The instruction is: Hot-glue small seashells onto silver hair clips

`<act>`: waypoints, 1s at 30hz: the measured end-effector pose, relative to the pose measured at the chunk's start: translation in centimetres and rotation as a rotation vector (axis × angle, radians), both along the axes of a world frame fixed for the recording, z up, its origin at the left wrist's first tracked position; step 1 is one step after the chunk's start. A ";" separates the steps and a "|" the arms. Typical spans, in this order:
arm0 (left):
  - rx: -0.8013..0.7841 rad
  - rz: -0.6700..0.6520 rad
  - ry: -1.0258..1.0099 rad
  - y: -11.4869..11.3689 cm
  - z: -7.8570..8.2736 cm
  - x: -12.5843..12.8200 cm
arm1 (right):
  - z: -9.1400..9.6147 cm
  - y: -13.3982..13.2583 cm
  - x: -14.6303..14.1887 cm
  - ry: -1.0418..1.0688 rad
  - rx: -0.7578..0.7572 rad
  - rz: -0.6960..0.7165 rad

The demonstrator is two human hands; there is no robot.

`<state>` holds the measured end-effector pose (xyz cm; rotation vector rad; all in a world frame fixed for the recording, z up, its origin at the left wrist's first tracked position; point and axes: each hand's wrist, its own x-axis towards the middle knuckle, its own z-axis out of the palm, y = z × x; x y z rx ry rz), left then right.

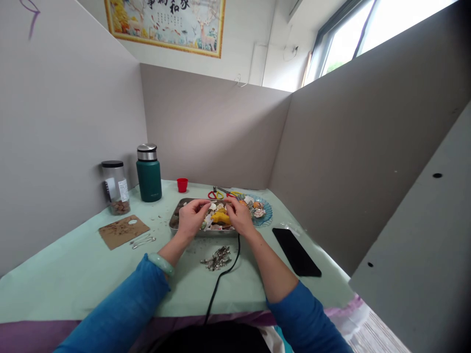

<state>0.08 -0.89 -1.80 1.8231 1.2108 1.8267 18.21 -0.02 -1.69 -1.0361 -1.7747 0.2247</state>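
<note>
"Blue sleeves (pixel 117 309) lie nearest, lower left and lower right; what are the hands doing?"

"Both meet at the centre of the frame, over a metal tray (pixel 213 234). On the left hand (pixel 191 218), thumb and forefinger are bent towards each other; the right hand (pixel 240 216) curls likewise"

"Grasping anything?"

"I cannot tell; whatever may be between the fingertips is too small to make out"

"And in the tray?"

"Mixed small pieces, pale ones mostly, with a bright yellow piece (pixel 221 217) between the hands"

"What's just below, around the centre?"

"A pile of small metal pieces (pixel 218 258), and right beside it a black cord (pixel 221 280) curving to the bottom edge"

"Further out?"

"Right of centre, a blue plate (pixel 270 212) bearing more small pieces, with a flat black slab (pixel 297 252) lower down. On the left, a brown card (pixel 121 233), and above it a green bottle (pixel 149 181) stands upright"
</note>
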 end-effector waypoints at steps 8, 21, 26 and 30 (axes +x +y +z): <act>0.014 0.011 -0.007 0.1 -0.1 0.0 | -0.2 0.4 0.4 -0.167 0.056 -0.038; 0.003 0.006 -0.032 0.1 0.0 0.1 | -0.6 0.2 0.1 -0.428 -0.220 -0.203; -0.027 -0.003 -0.069 0.1 0.0 0.0 | -0.9 0.7 -0.1 -0.402 -0.279 -0.202; -0.141 -0.014 -0.173 -0.2 0.5 -0.2 | -0.8 1.4 0.4 -0.088 -0.245 -0.094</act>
